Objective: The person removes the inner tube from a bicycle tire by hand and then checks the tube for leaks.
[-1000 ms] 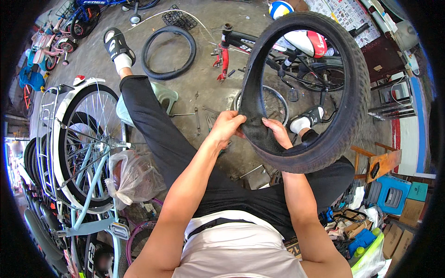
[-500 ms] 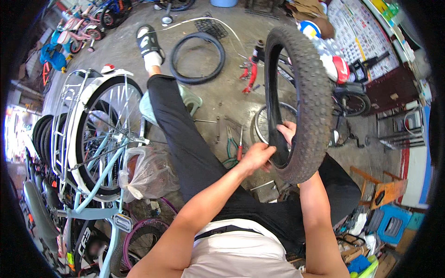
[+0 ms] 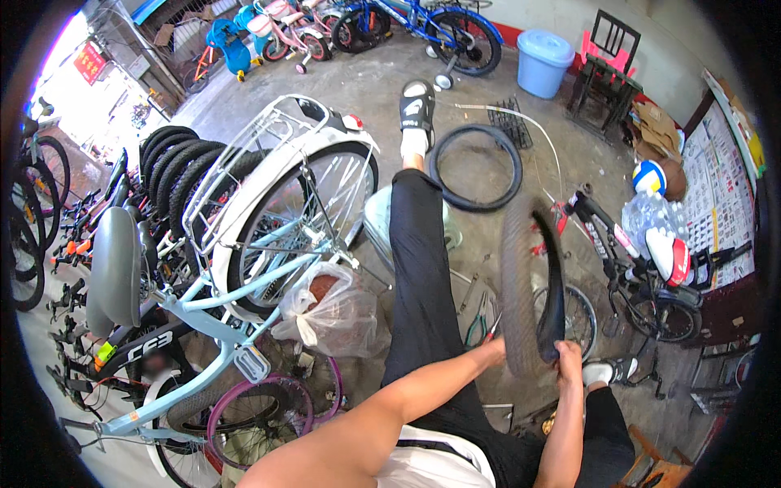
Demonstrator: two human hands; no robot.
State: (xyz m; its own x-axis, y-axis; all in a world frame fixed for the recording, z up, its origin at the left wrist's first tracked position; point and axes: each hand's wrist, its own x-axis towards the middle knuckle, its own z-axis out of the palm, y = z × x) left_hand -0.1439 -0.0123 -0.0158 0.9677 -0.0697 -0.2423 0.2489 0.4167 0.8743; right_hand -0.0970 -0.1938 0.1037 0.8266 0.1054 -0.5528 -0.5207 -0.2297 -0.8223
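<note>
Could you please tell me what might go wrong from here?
The left grip and right grip are both at the dark, treaded rubber tire's lower end, so its upper part might tip. A swing could knock the round, silver-rimmed spoked wheel behind it. The green-handled metal pliers on the floor might get stepped on.

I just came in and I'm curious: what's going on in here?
A person is holding a bicycle tyre with both hands. The right hand grips its lower edge; the left hand is at its lower left side, fingers mostly hidden. The tyre isn't on a wheel right now. Green-handled pliers lie just beyond the left hand, another black ring lies farther off, and a pale blue bicycle is on the left.
</note>
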